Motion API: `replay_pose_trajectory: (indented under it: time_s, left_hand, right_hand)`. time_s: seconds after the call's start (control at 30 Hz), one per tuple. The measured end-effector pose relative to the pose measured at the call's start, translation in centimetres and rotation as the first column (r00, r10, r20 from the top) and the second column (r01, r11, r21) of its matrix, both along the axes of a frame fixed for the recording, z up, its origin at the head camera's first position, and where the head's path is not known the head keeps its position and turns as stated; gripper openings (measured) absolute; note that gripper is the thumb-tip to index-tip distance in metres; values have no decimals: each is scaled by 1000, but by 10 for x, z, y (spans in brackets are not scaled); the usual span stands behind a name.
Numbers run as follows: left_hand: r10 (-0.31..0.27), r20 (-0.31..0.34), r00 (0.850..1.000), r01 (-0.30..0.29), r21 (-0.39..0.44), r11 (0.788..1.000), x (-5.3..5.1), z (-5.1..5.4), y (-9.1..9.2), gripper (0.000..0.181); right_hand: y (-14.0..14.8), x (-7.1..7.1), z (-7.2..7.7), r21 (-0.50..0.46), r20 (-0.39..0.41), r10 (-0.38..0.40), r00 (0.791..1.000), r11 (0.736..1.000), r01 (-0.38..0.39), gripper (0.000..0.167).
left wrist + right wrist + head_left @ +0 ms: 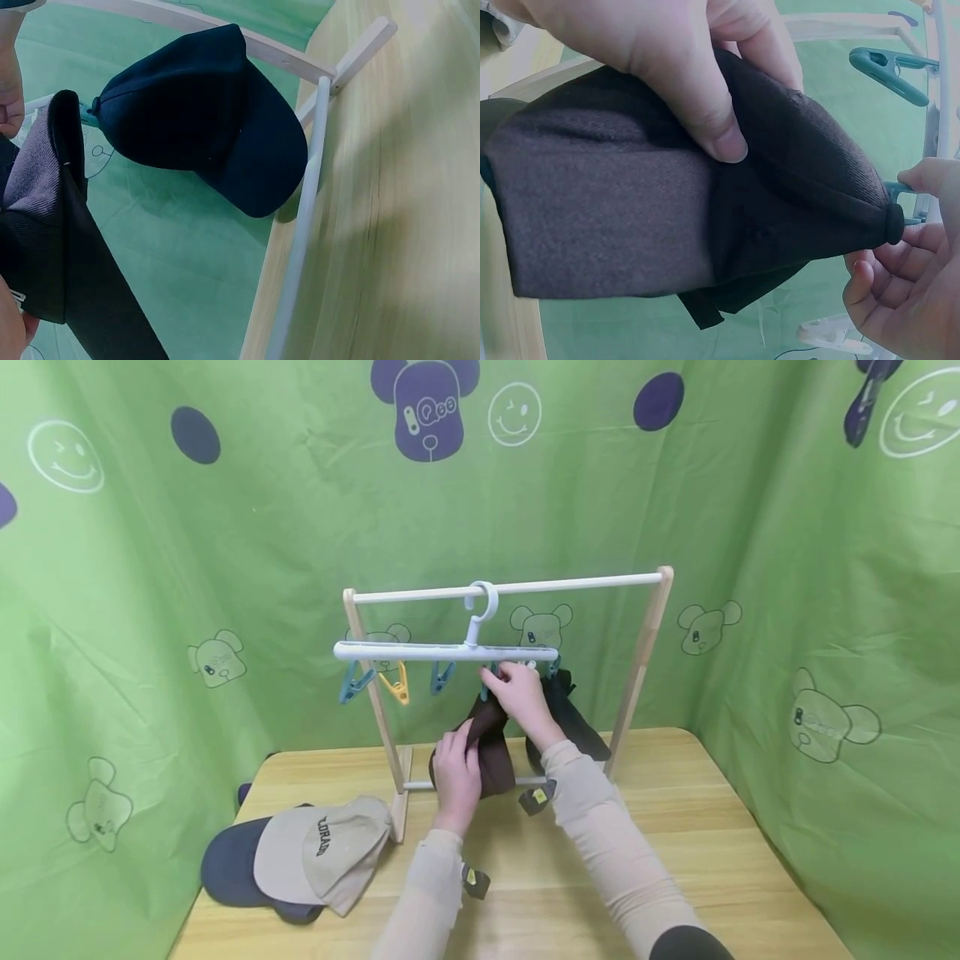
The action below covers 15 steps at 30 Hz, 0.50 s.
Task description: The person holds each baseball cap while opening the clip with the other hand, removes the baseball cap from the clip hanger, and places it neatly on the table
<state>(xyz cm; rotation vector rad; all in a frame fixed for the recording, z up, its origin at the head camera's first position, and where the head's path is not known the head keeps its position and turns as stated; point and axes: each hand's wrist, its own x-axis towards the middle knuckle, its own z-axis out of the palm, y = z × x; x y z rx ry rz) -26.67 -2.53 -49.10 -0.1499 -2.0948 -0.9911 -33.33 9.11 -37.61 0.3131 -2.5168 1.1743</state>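
A dark brown cap (pixel 495 762) (pixel 607 210) hangs below the pale blue hanger (pixel 442 652), held by my left hand (pixel 457 777) (pixel 682 67), whose thumb presses on its fabric. My right hand (pixel 525 697) (pixel 922 277) pinches a teal clip (pixel 902 189) at the cap's gathered end; in the right wrist view the clip's tip meets that end. To the right, a black cap (pixel 573 727) (pixel 195 112) hangs from the hanger's end clip (pixel 553 667). In the left wrist view only parts of both hands show at the left edge.
The hanger hooks over the white bar (pixel 577 585) of a wooden rack (pixel 637 685). Teal clips (pixel 356 681) and a yellow clip (pixel 397 683) dangle at its left. On the table (pixel 675 860), beige and navy caps (pixel 292 860) lie at the left. Green curtains surround the table.
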Motion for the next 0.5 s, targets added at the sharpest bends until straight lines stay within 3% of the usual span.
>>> replay_pose_trajectory:
  time_s: [0.5]
  left_hand:
    - [-1,13,1000,1,11,1000,3,-3,-3,30]
  right_hand:
    - [1,-4,-2,9,-19,-3,1000,1000,3,41]
